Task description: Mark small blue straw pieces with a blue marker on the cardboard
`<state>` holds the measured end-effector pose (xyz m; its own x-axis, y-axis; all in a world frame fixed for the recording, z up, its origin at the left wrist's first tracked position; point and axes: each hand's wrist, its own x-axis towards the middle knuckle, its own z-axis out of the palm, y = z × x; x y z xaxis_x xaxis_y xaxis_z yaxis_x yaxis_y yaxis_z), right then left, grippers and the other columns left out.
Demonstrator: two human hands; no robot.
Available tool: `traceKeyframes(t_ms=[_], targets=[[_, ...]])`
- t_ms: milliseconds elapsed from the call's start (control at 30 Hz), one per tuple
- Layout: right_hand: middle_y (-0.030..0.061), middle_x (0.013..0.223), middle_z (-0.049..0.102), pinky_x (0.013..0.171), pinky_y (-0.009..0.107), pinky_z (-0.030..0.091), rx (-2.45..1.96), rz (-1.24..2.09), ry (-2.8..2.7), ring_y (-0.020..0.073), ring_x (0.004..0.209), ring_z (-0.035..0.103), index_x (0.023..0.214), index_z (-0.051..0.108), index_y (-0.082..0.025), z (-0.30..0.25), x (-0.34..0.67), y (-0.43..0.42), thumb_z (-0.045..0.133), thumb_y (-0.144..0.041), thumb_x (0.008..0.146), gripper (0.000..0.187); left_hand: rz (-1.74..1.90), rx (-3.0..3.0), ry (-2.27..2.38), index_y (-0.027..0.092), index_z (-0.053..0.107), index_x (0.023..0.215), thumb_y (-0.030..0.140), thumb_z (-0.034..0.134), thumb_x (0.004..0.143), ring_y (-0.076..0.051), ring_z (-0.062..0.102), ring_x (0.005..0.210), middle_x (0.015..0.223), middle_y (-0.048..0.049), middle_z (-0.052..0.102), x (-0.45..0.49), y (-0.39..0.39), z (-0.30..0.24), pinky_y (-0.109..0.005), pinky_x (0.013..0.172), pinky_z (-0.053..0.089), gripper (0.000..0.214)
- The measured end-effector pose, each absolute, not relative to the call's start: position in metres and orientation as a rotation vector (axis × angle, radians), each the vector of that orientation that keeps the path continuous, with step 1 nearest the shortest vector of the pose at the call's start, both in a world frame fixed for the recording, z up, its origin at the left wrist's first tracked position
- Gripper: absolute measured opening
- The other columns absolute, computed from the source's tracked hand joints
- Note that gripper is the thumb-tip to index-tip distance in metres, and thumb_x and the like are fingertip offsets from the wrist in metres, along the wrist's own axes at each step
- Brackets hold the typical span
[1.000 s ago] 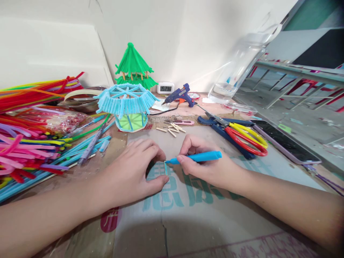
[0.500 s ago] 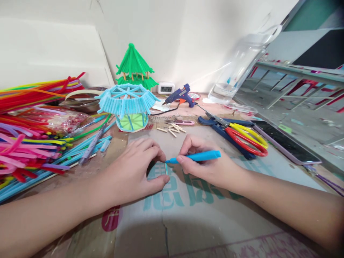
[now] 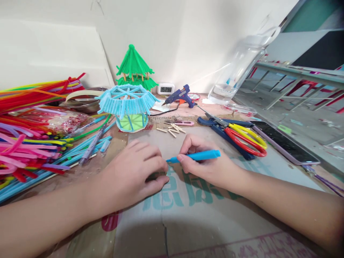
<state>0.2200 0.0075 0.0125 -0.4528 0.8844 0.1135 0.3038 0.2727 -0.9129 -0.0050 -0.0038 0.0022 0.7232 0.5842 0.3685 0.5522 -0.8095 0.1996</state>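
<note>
The person's right hand (image 3: 205, 161) grips a blue marker (image 3: 204, 155) between thumb and fingers, its tip pointing left and close to the left index finger. The left hand (image 3: 137, 168) rests low over the cardboard (image 3: 139, 234), thumb and index finger nearly together; a sliver of a small stick (image 3: 168, 174) shows at their tips—the fingers block the rest, so how firmly it is pinched cannot be told.

Just beyond the hands lies a scatter of short pale sticks (image 3: 173, 130), with a pink-handled knife (image 3: 185, 123) right behind. A light-blue pavilion model (image 3: 129, 100) stands behind the left hand, partly hiding a green one (image 3: 134, 64); a clock (image 3: 166, 88) and a glue gun (image 3: 178, 96) sit near them. Heaped pipe cleaners (image 3: 29, 150) crowd the left side. To the right, scissors (image 3: 248, 138) (red and yellow handles) overlap a navy-handled tool (image 3: 243, 150), beside a phone (image 3: 286, 141). A clear jug (image 3: 233, 71) stands farther back.
</note>
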Motion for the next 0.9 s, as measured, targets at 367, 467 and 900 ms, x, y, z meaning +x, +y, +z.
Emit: traceKeyframes(t_ms=[367,467,900], targets=[[-0.0055,0.059,0.055,0.045,0.021,0.033,-1.086,1.160,-1.913,0.0086,0.049,0.043,0.078,0.050,-0.021,0.0101,0.2209,0.0073,0.068,-0.025,0.083,0.019,0.605,3.087,0.759,0.020,0.070,0.095,0.026,0.050,0.101,-0.017,0.053,0.070,0.075,-0.0009,0.063,-0.0083,-0.0063,0.0002,-0.033,0.064,0.036,0.022],[-0.0052,0.059,0.056,0.045,0.021,0.033,-1.103,1.155,-1.919,0.0087,0.049,0.044,0.078,0.050,-0.021,0.0099,0.2209,0.0075,0.068,-0.027,0.084,0.020,0.615,3.084,0.764,0.019,0.071,0.093,0.025,0.050,0.101,-0.017,0.053,0.070,0.074,-0.0013,0.062,-0.0080,-0.0062,0.0006,-0.032,0.063,0.037,0.023],[-0.0065,0.056,0.055,0.043,0.021,0.032,-1.076,1.217,-1.906,0.0081,0.047,0.043,0.077,0.048,-0.021,0.0091,0.2222,0.0072,0.070,-0.021,0.081,0.022,0.647,3.089,0.757,0.020,0.071,0.090,0.025,0.053,0.099,-0.017,0.052,0.068,0.072,-0.0003,0.063,-0.0066,-0.0057,0.0015,-0.033,0.062,0.036,0.021]])
